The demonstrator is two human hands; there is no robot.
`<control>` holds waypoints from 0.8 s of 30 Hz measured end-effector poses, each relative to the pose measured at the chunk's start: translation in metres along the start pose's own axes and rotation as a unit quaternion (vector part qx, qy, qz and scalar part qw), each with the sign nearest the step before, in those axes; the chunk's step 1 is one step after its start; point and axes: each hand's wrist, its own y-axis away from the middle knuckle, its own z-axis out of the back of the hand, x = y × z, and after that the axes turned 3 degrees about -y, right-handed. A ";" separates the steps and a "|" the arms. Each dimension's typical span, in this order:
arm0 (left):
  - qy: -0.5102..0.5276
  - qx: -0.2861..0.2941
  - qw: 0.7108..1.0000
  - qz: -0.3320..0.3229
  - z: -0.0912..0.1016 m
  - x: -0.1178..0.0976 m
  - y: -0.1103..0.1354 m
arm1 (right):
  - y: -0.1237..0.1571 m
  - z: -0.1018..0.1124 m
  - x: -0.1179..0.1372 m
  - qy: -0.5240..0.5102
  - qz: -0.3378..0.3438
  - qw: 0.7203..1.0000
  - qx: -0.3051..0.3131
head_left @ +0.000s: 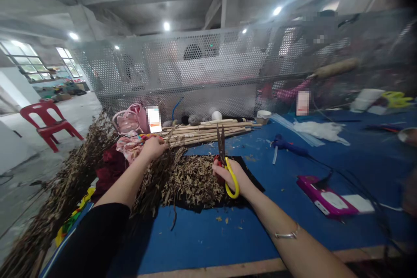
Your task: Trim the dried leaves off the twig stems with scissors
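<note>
My right hand (233,173) grips scissors (232,178) with yellow and red handles. Their blades point up and are slightly apart. Below and left of them, a heap of brown dried plant pieces (195,178) lies on a black sheet (252,178). My left hand (154,147) is closed at the top of a bunch of dried plant stems (153,182), its fingers curled and partly hidden. Beside that hand are a lit phone (154,120) and a pink patterned cloth (132,147).
Pale sticks (202,132) lie across the back of the blue table (195,239). To the right are a blue glue gun (288,145) with a cord and a magenta device (325,197). A perforated partition (208,65) stands behind. Dried branches (65,195) and a red chair (48,124) are at left.
</note>
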 end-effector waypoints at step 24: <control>-0.179 0.016 0.983 -0.035 0.013 0.027 0.056 | 0.002 -0.006 -0.004 0.061 0.010 0.998 -0.002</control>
